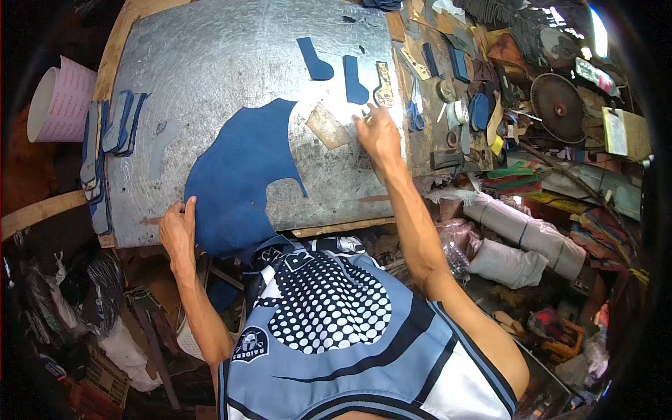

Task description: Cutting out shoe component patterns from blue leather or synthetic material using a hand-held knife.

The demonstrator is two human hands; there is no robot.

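Observation:
A large, irregular blue leather-like sheet (238,161) lies on the metal-topped table (203,56), its lower part hanging past the near edge. My left hand (178,232) grips the sheet's left edge, its other fingers partly hidden. Further right, my right hand (380,136) is closed around something small and thin that I cannot make out. Just beyond it are a blue L-shaped cut piece (355,82) and a tan patterned template (382,84). Another blue cut piece (315,61) lies farther back. Left of my right hand rests a worn tan rectangular piece (328,126).
Stacked blue strips (124,122) lie at the table's left edge, beside a white paper roll (61,101). On the right-hand wooden surface are blue-handled scissors (416,115), a tape roll (460,112) and a round fan (560,108). Wrapped rolls (525,227) sit lower right.

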